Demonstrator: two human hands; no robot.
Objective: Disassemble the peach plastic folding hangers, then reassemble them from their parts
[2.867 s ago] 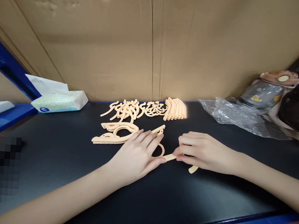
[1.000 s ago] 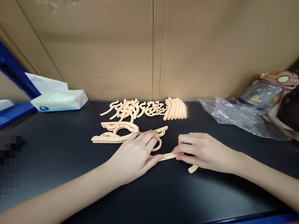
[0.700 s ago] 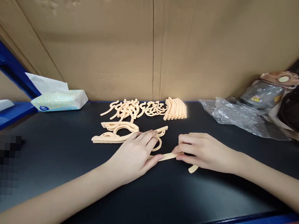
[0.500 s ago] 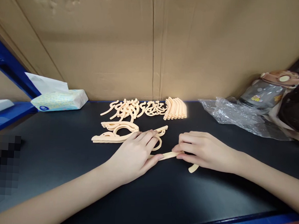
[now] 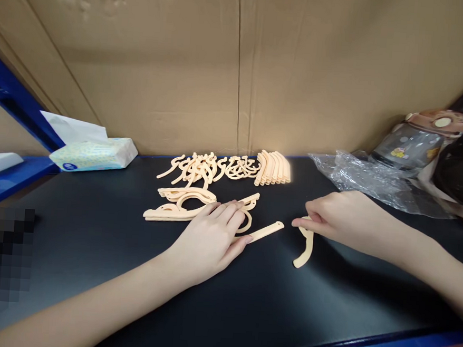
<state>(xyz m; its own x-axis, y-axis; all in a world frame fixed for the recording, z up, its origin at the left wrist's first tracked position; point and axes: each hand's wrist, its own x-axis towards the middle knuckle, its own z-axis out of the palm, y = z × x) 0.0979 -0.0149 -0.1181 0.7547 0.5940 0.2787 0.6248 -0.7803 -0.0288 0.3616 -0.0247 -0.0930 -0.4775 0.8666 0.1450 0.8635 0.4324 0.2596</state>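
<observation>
My left hand [image 5: 213, 233] rests on cream plastic folding-hanger parts, its fingers over a stack of folded hanger pieces [image 5: 161, 213]. Its thumb presses on a straight hanger arm [image 5: 267, 231], whose holed end sticks out to the right. Apart from that arm, my right hand [image 5: 327, 214] is closed, thumb and fingers pinching the top of a curved hanger hook [image 5: 307, 247]. The upper part of the hook is hidden by the fingers; its lower end points down toward the table.
Behind lie loose hooks [image 5: 200, 168], smaller curved parts [image 5: 240, 168] and a row of hanger arms [image 5: 273, 168] on the black table [image 5: 222, 310]. A tissue pack [image 5: 93, 156] stands left. At right are a crumpled plastic bag [image 5: 358, 174] and a clear bottle [image 5: 405, 146].
My right hand has left the end of the straight arm, moved right and slightly away, and now pinches the curved hook. My left hand stays in place.
</observation>
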